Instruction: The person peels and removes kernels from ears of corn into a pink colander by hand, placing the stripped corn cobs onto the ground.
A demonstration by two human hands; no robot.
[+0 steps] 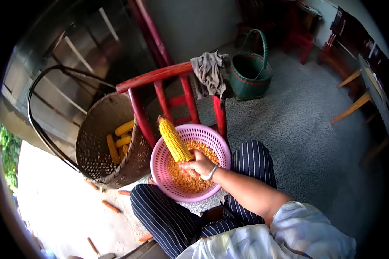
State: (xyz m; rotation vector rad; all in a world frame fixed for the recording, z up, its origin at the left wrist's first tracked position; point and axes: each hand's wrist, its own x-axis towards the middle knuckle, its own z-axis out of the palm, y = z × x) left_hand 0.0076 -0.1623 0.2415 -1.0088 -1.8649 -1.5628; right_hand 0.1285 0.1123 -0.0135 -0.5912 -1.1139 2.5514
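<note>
My right hand [199, 165] is closed around the lower end of a yellow ear of corn [173, 139], which tilts up and to the left. Its kernels look whole along the side facing me. Beneath the hand, a pink plastic basket [157, 173] with a perforated wall sits in front of my knees. Loose corn kernels [186, 184] cover its bottom. Something reddish shows just under my fingers, too blurred to name. My left hand is out of sight.
A woven basket [90, 146] with a hoop handle stands left, holding several corn ears [124, 128]. A red wooden chair [154, 71] with a grey cloth [209, 71] stands ahead. Behind it is a green basket [251, 82]. Bare cobs [111, 206] lie on the floor.
</note>
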